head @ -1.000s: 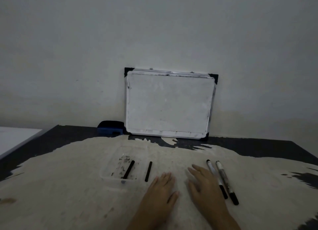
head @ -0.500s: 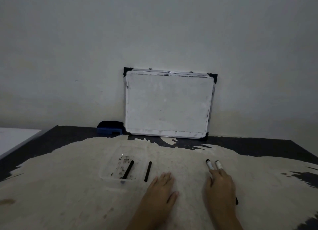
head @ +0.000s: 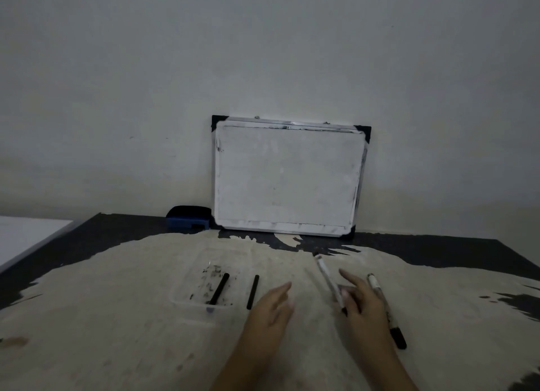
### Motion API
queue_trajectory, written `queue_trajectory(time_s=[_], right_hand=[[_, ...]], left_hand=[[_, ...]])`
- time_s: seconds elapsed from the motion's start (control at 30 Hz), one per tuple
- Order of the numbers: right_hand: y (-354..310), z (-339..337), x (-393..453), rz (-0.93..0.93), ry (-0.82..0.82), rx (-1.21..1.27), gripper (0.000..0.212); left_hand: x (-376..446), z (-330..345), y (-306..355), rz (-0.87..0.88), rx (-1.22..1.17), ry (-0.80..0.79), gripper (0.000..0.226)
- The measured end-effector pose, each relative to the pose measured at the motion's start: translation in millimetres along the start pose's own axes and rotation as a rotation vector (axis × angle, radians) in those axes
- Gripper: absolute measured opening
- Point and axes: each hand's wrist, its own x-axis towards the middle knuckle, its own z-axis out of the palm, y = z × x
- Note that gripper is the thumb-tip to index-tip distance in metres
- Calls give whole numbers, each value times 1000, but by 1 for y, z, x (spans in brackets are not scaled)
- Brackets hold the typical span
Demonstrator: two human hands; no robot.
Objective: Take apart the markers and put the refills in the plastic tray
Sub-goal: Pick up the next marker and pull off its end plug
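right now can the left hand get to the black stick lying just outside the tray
Probably yes. The left hand hovers open just right of the black stick, with only bare tabletop between them; the tray sits on the stick's far side.

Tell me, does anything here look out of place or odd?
Yes. One black refill lies on the table just right of the plastic tray, not in it, while another refill lies inside. The tray floor is smudged with dark marks. The table has its dark surface worn away over a large pale patch.

Worn table bears tray, refill, marker, whiteboard.
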Motion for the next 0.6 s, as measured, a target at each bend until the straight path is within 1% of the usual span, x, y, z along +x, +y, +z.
queue_trajectory(time_s=[0.07, 0.1, 0.13, 0.2, 0.33, 0.4, 0.47, 0.53, 0.6], right_hand=[[-10, 0, -5, 62, -213, 142, 28], [-12, 2, -7, 79, -280, 175, 24], [-14, 3, -8, 85, -322, 185, 20], [-16, 7, -9, 71, -372, 170, 20], [-19, 10, -11, 31, -440, 162, 25], [-17, 10, -12, -13, -488, 110, 30], [-12, 13, -12, -81, -503, 16, 33], [-4, 17, -11, -177, -431, -127, 30], [4, 20, -9, -286, -337, -290, 22]], left_hand=[[3, -5, 3, -77, -270, 27, 33], [4, -7, 4, -97, -382, 24, 31], [5, -9, 4, -103, -461, 21, 31], [5, -11, 6, -80, -529, 16, 30], [5, -10, 7, -50, -559, 25, 33], [4, -10, 8, -37, -530, 59, 34], [3, -11, 9, -16, -479, 113, 30], [1, -11, 11, 2, -408, 173, 25], [0, -10, 14, 5, -344, 231, 23]])
